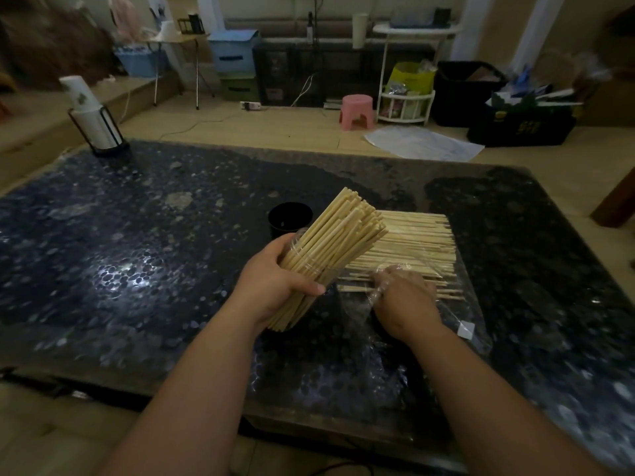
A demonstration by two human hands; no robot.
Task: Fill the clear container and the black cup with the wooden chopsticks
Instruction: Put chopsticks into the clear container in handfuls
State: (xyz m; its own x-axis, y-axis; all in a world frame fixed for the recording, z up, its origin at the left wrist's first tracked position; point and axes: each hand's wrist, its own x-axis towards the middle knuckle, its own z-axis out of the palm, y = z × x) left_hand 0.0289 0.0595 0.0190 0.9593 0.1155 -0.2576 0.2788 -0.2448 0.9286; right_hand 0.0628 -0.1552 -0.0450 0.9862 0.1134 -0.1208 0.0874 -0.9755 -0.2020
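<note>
Head view: the left grip [275, 286] is seen closed round the clear container [328, 274], with the thumb laid across the near side and the fingers curled behind it. The container is held tilted, its mouth turned away and toward the right grip [402, 298], and it is packed tight with wooden chopsticks [340, 235] whose upper ends fan out well past the rim. Whether its base touches the worktop [137, 252] cannot be told.

The right grip is placed just beside the container, on the near edge of a flat pile of chopsticks [415, 240] that is spread on the worktop beyond it. Its fingers are bent down onto the sticks, and clear plastic wrap [460, 324] is draped about them; whether any stick is pinched cannot be told.

The black cup [288, 218] is stood upright just beyond the left grip, partly hidden by the container and close to the pile. Well off to the left of the left grip, at the far corner of the worktop, a stack of paper cups [80, 94] is kept in a black wire holder [103, 139].
</note>
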